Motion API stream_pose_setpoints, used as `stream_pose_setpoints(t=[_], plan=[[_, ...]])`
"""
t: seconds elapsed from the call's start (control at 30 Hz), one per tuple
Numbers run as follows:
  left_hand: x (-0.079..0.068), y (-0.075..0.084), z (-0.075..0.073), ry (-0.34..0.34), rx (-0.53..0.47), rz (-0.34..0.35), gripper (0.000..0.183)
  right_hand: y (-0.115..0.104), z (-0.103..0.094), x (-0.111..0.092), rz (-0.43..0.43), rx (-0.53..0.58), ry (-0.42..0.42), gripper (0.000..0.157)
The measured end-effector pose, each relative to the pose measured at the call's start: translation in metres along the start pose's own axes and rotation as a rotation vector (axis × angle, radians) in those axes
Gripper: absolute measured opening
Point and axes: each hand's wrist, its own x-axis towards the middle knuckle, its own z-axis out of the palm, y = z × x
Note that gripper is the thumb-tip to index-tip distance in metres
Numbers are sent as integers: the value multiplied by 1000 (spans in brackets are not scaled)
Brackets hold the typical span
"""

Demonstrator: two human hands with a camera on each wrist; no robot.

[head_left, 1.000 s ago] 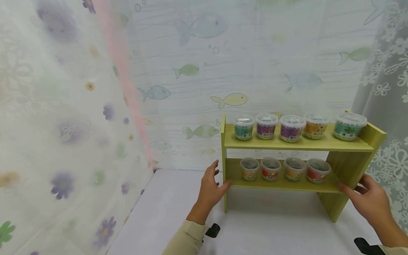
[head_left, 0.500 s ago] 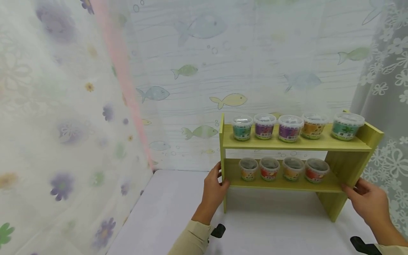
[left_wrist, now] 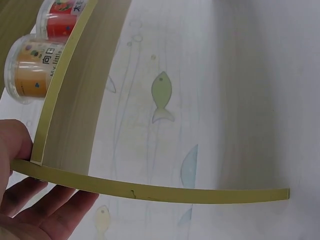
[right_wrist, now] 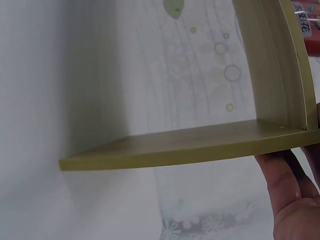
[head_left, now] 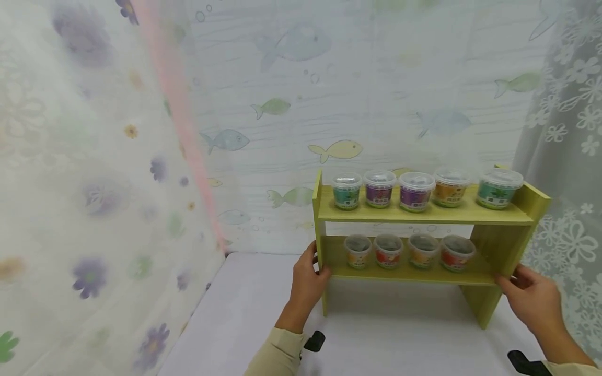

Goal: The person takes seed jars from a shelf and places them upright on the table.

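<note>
A two-tier yellow-green wooden shelf point(head_left: 425, 215) stands on the white table, gripped at both sides. My left hand point(head_left: 305, 282) holds its left side panel point(left_wrist: 150, 192), thumb at the front by the lower board and fingers behind the panel's outer face. On the opposite side my right hand point(head_left: 533, 300) grips the right panel point(right_wrist: 190, 150) in the same way, at the lower board's height. Several lidded plastic cups with teal, purple and orange labels, such as a purple cup point(head_left: 416, 192), line the top board. Red and orange cups, such as a red cup point(head_left: 456, 254), line the lower one.
Behind the shelf hangs a white curtain point(head_left: 282, 156) printed with fish. A flowered curtain point(head_left: 94, 209) closes off the left side, and a lace-patterned one point(head_left: 564, 183) hangs at right. The white tabletop point(head_left: 244, 313) extends left of the shelf.
My left hand has closed in from beside the left panel and now grips it. The shelf, its cups and both hands have shifted a little to the left.
</note>
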Motion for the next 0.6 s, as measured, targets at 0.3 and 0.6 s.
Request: stream_pose_setpoints(t=[0.3,0.6], plan=[[0,-13,-19,19,23,-10,66,-14,15,-10,-21,4,-10,53],[-1,-21,-41,13,14,-50,66,-24,29,-15,-27,4,-36,55]])
